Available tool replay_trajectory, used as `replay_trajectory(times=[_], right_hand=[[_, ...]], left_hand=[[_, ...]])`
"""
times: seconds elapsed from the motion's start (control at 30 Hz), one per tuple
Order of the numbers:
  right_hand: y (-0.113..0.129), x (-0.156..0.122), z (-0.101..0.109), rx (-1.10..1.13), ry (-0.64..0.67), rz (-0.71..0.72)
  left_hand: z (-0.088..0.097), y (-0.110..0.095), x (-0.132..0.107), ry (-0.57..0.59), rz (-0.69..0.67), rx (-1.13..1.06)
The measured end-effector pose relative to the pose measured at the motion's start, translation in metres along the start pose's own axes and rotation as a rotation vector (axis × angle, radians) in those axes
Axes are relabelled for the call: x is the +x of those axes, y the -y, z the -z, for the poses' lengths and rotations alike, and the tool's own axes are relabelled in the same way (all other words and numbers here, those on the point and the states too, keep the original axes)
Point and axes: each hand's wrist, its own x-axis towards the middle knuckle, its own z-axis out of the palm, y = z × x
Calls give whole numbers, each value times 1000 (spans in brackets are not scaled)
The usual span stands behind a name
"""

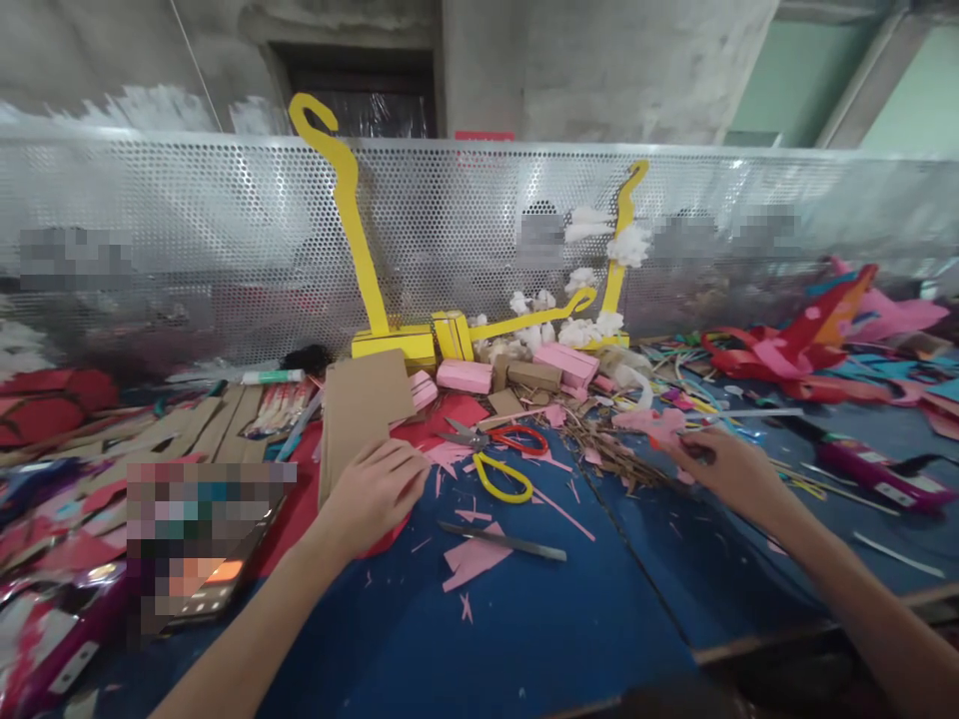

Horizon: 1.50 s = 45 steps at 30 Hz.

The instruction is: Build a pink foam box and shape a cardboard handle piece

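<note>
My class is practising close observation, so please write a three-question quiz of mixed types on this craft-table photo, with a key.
1. True or false: the left hand rests on a brown cardboard sheet.
2. Multiple choice: the tall hooked cardboard shape standing against the perforated metal screen is A) yellow, B) green, C) white.
3. Fill in the gap: the right hand pinches a ____ paper scrap.

Key: 1 true; 2 A; 3 pink.
</note>
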Motion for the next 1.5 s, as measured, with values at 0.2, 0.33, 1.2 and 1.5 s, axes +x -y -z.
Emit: replay_trajectory(times=[0.2,0.33,1.2,1.5], right_hand=[[-5,-5,2,-24,28,3],[-6,-8,1,-38,25,14],[-16,-25,0,-143,-103,3],[-15,-26,-5,-142,-89,20]], left_hand=[[0,2,0,-11,-7,-3],[0,0,0,-7,2,-22],[-4,3,-2,25,12,-21],[-4,2,-1,16,5,-19]])
